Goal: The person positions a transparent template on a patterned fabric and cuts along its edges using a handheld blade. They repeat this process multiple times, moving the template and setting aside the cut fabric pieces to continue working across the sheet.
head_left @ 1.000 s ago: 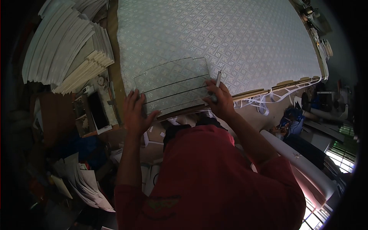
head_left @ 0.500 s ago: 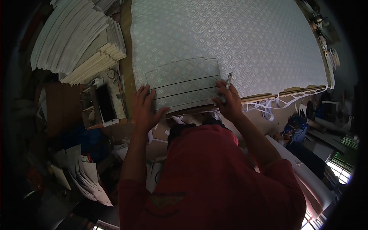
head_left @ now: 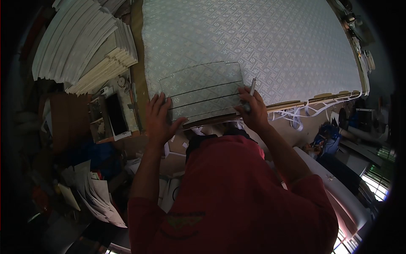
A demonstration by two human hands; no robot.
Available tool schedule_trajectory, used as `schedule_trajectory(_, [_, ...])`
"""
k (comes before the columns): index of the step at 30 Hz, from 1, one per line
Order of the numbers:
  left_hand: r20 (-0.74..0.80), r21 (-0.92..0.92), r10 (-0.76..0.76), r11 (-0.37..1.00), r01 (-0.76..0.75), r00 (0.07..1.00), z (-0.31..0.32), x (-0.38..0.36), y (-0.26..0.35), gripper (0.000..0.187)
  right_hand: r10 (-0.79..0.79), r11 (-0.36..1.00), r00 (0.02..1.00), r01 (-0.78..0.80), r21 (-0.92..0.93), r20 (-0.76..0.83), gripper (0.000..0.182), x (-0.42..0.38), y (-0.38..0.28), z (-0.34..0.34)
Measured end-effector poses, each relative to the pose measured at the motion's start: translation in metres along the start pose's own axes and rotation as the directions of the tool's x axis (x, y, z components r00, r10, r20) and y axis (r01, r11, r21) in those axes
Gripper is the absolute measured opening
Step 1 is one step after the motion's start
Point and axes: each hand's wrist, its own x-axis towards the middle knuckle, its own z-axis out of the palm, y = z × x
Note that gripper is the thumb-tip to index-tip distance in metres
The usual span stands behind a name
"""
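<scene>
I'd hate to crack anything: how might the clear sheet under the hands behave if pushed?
The clear sheet is probably fairly stiff, as it lies flat with crisp edges. It looks thin, so likely light. It may drag or ruck the patterned fabric directly beneath it. Whether it is brittle, I can't tell.

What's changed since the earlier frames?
Only the camera view: scene sits further right than in the first frame. Nothing visibly grabbed or released. Unchanged: left hand at left edge of clear, dark-lined sheet; right hand at its right edge, holding slim silver tool; pale patterned fabric beneath.
</scene>
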Motion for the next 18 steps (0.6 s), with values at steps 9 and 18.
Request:
schedule_trajectory(9, [-0.004,-0.028,-0.019,0.999,0.019,1.0,-0.0005,0.0009,0.0021,0.083,-0.005,1.0,1.0,0.005,-0.001,0.003,0.048,0.0012,-0.0002,-0.0009])
schedule_trajectory(18, [0.009,-0.005,-0.011,1.0,0.011,1.0,-0.0013,0.001,0.0024,0.083,-0.017,1.0,1.0,0.017,-0.025,0.008,0.05,0.0003,0.0009,-0.0011])
